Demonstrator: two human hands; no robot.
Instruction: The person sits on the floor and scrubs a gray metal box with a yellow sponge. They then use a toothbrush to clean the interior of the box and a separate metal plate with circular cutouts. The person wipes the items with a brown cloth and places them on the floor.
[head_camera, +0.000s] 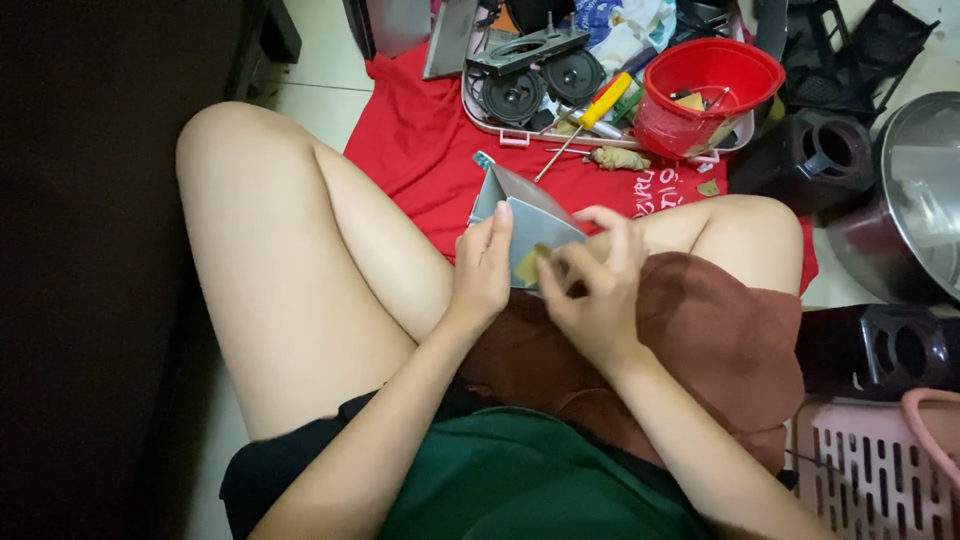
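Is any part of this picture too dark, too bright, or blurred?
Head view: the left side is almost black; the steel pot at the right edge shows pale glare; the right hand looks slightly blurred; the red bucket and screwdriver are evenly lit.

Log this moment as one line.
left hand: holds grey metal plate | right hand: pinches yellowish bit on plate | behind: red bucket

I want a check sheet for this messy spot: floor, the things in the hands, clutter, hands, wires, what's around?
Surface: red cloth spread on pale floor tiles.
Job's things: grey metal plate with a yellowish patch.
Clutter: red bucket, yellow-handled screwdriver, two speakers in a tray.
Hands: left hand holds the plate; right hand pinches at the patch.
Cables: nothing seen.
Surroundings: pink basket, brown cushion, metal pot.
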